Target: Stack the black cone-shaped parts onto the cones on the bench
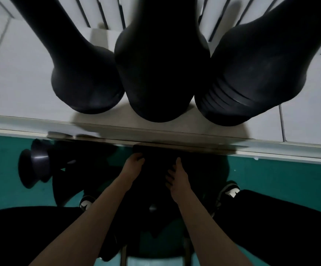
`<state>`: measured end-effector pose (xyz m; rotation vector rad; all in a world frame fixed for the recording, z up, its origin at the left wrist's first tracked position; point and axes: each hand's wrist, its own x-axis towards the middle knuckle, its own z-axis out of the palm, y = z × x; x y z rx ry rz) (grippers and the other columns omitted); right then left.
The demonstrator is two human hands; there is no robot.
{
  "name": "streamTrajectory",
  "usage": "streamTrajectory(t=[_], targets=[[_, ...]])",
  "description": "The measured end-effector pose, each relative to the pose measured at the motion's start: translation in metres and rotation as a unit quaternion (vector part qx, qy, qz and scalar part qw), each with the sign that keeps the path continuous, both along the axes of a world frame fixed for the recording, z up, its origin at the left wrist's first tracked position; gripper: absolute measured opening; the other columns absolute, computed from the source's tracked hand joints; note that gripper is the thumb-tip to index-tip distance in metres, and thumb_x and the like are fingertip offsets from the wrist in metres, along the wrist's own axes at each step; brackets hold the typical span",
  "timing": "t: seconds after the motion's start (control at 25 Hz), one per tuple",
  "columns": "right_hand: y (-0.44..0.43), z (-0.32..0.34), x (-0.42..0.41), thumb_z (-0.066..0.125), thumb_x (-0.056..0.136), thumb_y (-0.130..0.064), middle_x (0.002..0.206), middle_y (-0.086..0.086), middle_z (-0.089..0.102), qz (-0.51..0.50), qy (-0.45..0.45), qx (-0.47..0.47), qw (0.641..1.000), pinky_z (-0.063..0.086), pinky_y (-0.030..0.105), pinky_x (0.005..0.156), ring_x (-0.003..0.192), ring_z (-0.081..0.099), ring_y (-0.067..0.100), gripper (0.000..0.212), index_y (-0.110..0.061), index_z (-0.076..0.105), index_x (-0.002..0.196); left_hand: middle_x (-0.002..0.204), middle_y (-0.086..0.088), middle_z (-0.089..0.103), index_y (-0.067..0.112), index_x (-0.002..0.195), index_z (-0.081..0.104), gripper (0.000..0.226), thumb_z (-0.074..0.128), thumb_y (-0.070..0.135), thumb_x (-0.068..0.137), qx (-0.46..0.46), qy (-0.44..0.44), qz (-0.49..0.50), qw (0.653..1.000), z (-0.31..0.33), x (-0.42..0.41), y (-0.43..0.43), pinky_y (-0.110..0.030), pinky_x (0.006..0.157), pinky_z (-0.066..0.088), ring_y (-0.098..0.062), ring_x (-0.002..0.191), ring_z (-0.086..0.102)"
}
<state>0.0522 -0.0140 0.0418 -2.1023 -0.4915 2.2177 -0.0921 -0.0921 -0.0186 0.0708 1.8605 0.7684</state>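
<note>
Three tall stacks of black cone-shaped parts stand on the white bench [21,81]: a left stack [82,77], a middle stack [161,73] and a right stack [251,77] whose layered rims show at its base. Below the bench edge, a black cone-shaped part [155,167] sits in deep shadow between my hands. My left hand [134,164] grips its left side. My right hand [177,175] lies against its right side with fingers spread on it. The part's outline is hard to make out.
More black cone parts [34,166] lie on their sides on the green floor [280,175] at the left, under the bench edge. My dark-trousered legs and black-and-white shoes [229,191] flank the part. A stool frame shows at the bottom centre.
</note>
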Motion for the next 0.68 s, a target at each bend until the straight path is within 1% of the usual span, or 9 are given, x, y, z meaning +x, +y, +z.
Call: streamTrajectory(t=[0.08, 0.2, 0.24, 0.28, 0.36, 0.4, 0.48, 0.64, 0.68], targets=[[0.004, -0.011, 0.002, 0.042, 0.105, -0.055, 0.153, 0.013, 0.049, 0.008, -0.005, 0.0, 1.0, 0.043, 0.034, 0.088, 0.13, 0.053, 0.03, 0.067, -0.011, 0.04, 0.155, 0.133, -0.016, 0.056, 0.003, 0.139, 0.051, 0.038, 0.047, 0.012, 0.102, -0.009, -0.005, 0.0, 1.0, -0.012, 0.001, 0.007, -0.026, 0.085, 0.045, -0.029, 0.116, 0.058], [0.011, -0.026, 0.005, 0.043, 0.105, -0.056, 0.153, 0.012, 0.049, 0.01, -0.002, 0.003, 1.0, 0.043, 0.033, 0.09, 0.126, 0.056, 0.029, 0.068, -0.011, 0.039, 0.156, 0.127, -0.013, 0.058, 0.005, 0.138, 0.051, 0.037, 0.047, 0.015, 0.103, -0.019, -0.013, 0.003, 1.0, -0.022, 0.001, 0.016, -0.019, 0.069, 0.046, -0.021, 0.101, 0.057], [0.012, -0.032, 0.006, 0.043, 0.105, -0.055, 0.151, 0.012, 0.051, 0.015, -0.003, 0.009, 1.0, 0.044, 0.032, 0.088, 0.117, 0.059, 0.026, 0.068, -0.012, 0.039, 0.156, 0.124, -0.011, 0.057, 0.005, 0.138, 0.051, 0.037, 0.046, 0.016, 0.103, -0.024, -0.016, -0.003, 1.0, -0.027, 0.0, 0.019, -0.017, 0.066, 0.045, -0.02, 0.1, 0.056], [0.014, -0.033, 0.006, 0.043, 0.105, -0.055, 0.144, 0.01, 0.055, 0.019, -0.005, 0.014, 1.0, 0.046, 0.029, 0.082, 0.102, 0.061, 0.021, 0.066, -0.011, 0.04, 0.155, 0.122, -0.011, 0.057, 0.004, 0.138, 0.051, 0.037, 0.046, 0.016, 0.103, -0.027, -0.018, -0.009, 0.999, -0.033, 0.0, 0.021, -0.016, 0.066, 0.045, -0.021, 0.101, 0.057], [0.015, -0.032, 0.004, 0.043, 0.105, -0.053, 0.117, 0.003, 0.063, 0.03, -0.023, 0.025, 0.999, 0.046, 0.027, 0.067, 0.085, 0.057, 0.015, 0.064, -0.011, 0.043, 0.153, 0.129, -0.015, 0.058, 0.002, 0.14, 0.05, 0.039, 0.046, 0.017, 0.103, -0.036, -0.02, -0.019, 0.999, -0.04, -0.001, 0.025, -0.022, 0.08, 0.046, -0.028, 0.113, 0.058], [0.015, -0.035, 0.004, 0.043, 0.106, -0.053, 0.105, 0.001, 0.061, 0.036, -0.029, 0.025, 0.999, 0.045, 0.026, 0.064, 0.084, 0.057, 0.015, 0.062, -0.011, 0.045, 0.151, 0.133, -0.017, 0.056, 0.002, 0.14, 0.049, 0.04, 0.046, 0.016, 0.103, -0.042, -0.017, -0.023, 0.999, -0.043, 0.0, 0.027, -0.025, 0.086, 0.044, -0.031, 0.119, 0.056], [0.015, -0.037, 0.004, 0.044, 0.106, -0.052, 0.097, 0.0, 0.06, 0.027, -0.031, 0.016, 0.999, 0.045, 0.026, 0.062, 0.083, 0.058, 0.015, 0.06, -0.011, 0.048, 0.149, 0.137, -0.019, 0.054, 0.0, 0.141, 0.048, 0.04, 0.045, 0.015, 0.103, -0.053, -0.007, -0.027, 0.998, -0.048, 0.0, 0.027, -0.027, 0.088, 0.041, -0.032, 0.122, 0.054], [0.011, -0.044, 0.003, 0.047, 0.105, -0.051, 0.1, -0.001, 0.063, 0.013, -0.013, 0.001, 1.0, 0.048, 0.026, 0.065, 0.089, 0.062, 0.016, 0.057, -0.011, 0.052, 0.146, 0.116, -0.017, 0.066, -0.003, 0.135, 0.054, 0.036, 0.04, 0.008, 0.103, -0.041, 0.018, -0.056, 0.997, -0.044, 0.007, 0.02, -0.024, 0.074, 0.045, -0.022, 0.096, 0.06], [0.008, -0.044, 0.002, 0.048, 0.105, -0.051, 0.1, 0.0, 0.064, 0.014, -0.015, -0.005, 1.0, 0.049, 0.026, 0.065, 0.089, 0.063, 0.017, 0.056, -0.01, 0.054, 0.143, 0.119, -0.015, 0.066, -0.001, 0.135, 0.054, 0.036, 0.041, 0.007, 0.103, -0.035, 0.024, -0.06, 0.997, -0.039, 0.011, 0.016, -0.022, 0.074, 0.046, -0.02, 0.097, 0.061]])
